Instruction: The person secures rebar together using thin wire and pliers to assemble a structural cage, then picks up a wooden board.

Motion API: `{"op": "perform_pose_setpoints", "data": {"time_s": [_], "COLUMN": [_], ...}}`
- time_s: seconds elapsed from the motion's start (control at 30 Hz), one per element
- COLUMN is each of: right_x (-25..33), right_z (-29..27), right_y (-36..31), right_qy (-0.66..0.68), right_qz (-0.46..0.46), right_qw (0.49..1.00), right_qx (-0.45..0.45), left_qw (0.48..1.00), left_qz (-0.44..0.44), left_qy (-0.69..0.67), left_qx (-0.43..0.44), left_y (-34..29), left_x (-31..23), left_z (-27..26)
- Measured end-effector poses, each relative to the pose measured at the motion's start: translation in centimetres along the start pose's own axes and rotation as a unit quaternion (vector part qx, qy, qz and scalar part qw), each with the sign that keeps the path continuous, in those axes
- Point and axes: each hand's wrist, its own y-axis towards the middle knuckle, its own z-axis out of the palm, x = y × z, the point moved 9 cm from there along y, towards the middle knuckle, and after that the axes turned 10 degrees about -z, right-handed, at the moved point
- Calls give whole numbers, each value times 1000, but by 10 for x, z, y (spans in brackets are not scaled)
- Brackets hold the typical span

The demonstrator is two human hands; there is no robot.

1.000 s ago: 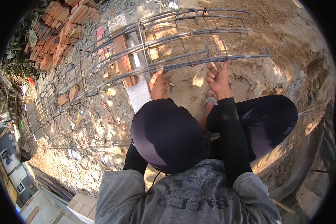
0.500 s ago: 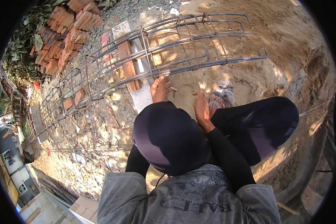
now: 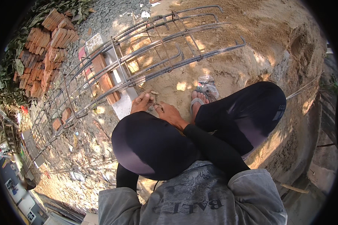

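In front of my bent left knee, my left hand point(image 3: 142, 102) has its fingers curled together in a pinch. Just to its right, my right hand point(image 3: 171, 115) is closed too, thumb and fingers pressed together and pointing toward the left one. Whatever either hand holds is too small to make out. A long cage of steel rebar point(image 3: 154, 75) with wire-thin stirrups runs just beyond both hands, and neither touches it. Under the cage, beside my left hand, lie a reddish wooden block point(image 3: 104, 77) and a pale flat board point(image 3: 124, 105).
A stack of red bricks point(image 3: 37, 56) stands at the far left beside grey gravel point(image 3: 105, 17). Near my sandalled foot point(image 3: 198, 100) lies a clear plastic bag point(image 3: 207, 88). Hooked bar ends point(image 3: 242, 40) stick out to the right over sandy soil.
My left hand has come off the rebar's near bar, toward me. My right hand has moved left beside it, its fingers closing from an extended pose. The whole view has shifted.
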Motion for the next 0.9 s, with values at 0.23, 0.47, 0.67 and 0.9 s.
{"op": "perform_pose_setpoints", "data": {"time_s": [0.23,0.47,0.67,0.9], "right_x": [6,-2,-48,-49], "right_z": [-11,4,-1,-3], "right_y": [0,5,19,71], "right_qy": [231,477,491,495], "right_qz": [17,92,180,110], "right_qw": [973,874,846,849], "right_qx": [-4,-13,-104,-148], "left_qw": [996,994,977,970], "left_qz": [14,41,99,135], "left_qy": [82,13,84,126], "left_qx": [-41,-105,-168,-156], "left_y": [0,-9,-28,-51], "left_x": [-12,-27,-54,-74], "left_z": [-9,-11,10,20]}}
